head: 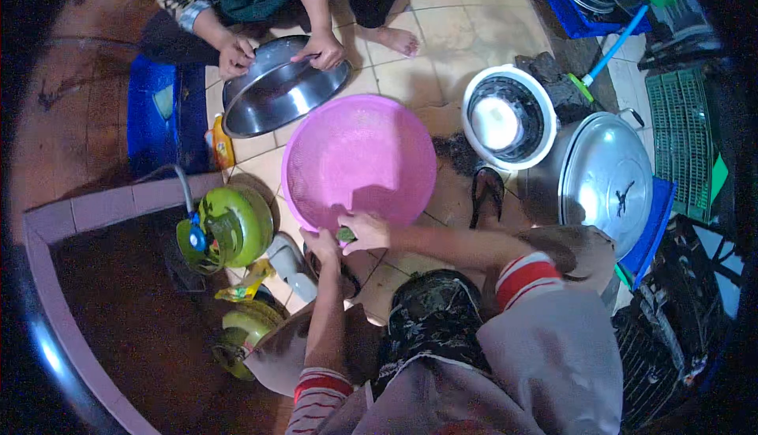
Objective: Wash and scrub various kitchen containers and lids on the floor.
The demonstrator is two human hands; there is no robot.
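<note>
A large pink plastic colander basin [379,139] stands on the tiled floor before me, its rim tilted towards me. My left hand [323,247] grips the near rim. Beside it, my right hand [366,232] holds a green scouring pad [346,234] against that same rim. The basin's perforated inside faces up, with a shadow across its near part. How far my fingers wrap around the rim is partly hidden.
Across from me a person's hands [323,50] hold a steel basin [284,100]. Right: a white-rimmed pot [509,118] and a large lidded aluminium pot [613,174]. Left: a green gas cylinder [240,226], a yellow bottle [222,143] and a low tiled ledge [103,207].
</note>
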